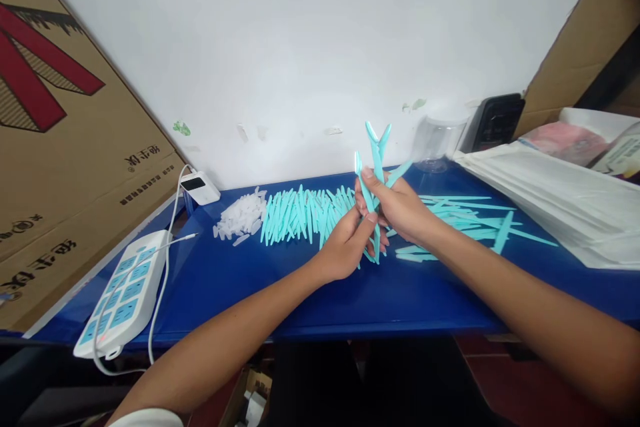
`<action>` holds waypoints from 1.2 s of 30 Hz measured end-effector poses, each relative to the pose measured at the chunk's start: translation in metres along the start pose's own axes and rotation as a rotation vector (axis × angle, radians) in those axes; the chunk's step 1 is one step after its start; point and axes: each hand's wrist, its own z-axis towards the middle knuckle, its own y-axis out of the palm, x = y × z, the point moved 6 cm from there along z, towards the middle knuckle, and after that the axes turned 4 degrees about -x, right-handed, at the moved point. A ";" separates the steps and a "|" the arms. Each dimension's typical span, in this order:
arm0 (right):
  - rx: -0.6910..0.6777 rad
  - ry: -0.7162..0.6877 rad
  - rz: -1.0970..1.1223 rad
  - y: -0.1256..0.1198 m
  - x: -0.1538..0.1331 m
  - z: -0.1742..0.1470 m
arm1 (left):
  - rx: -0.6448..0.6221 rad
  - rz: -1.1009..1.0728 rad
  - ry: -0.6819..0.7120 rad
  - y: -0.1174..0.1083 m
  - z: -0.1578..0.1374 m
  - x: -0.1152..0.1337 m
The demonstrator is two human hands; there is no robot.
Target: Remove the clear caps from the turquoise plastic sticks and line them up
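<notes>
Several teal eyebrow razors (pixel 377 163) are held upright, fanned out between my two hands above the table, with pale blade ends pointing up. My left hand (pixel 346 245) is closed around the lower handles, its thumb pressed on one of them. From the right, my right hand (pixel 400 208) grips the same bunch higher up, thumb against the handles. Some of its fingers are hidden behind the razors. A row of teal razors (pixel 300 213) lies just left of my hands. More loose razors (pixel 460 217) are scattered under and beyond my right forearm.
A heap of small translucent caps (pixel 243 215) lies left of the row on the blue table (pixel 320 307). Farther left are a white device (pixel 201 188) and a power strip (pixel 127 287) with cables. At right stand a clear container (pixel 437 140) and stacked white sheets (pixel 545 207).
</notes>
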 end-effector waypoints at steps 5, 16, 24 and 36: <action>0.069 -0.044 -0.068 -0.008 -0.001 0.003 | 0.063 -0.048 -0.033 -0.003 -0.002 -0.009; 0.123 -0.104 -0.197 -0.011 -0.004 0.005 | 0.121 0.007 -0.021 -0.009 0.000 -0.019; 0.116 -0.084 -0.101 -0.011 -0.001 0.007 | 0.171 0.031 -0.001 -0.011 0.000 -0.020; 0.332 -0.163 -0.079 -0.043 -0.019 0.011 | 0.208 0.181 0.010 -0.021 -0.001 -0.028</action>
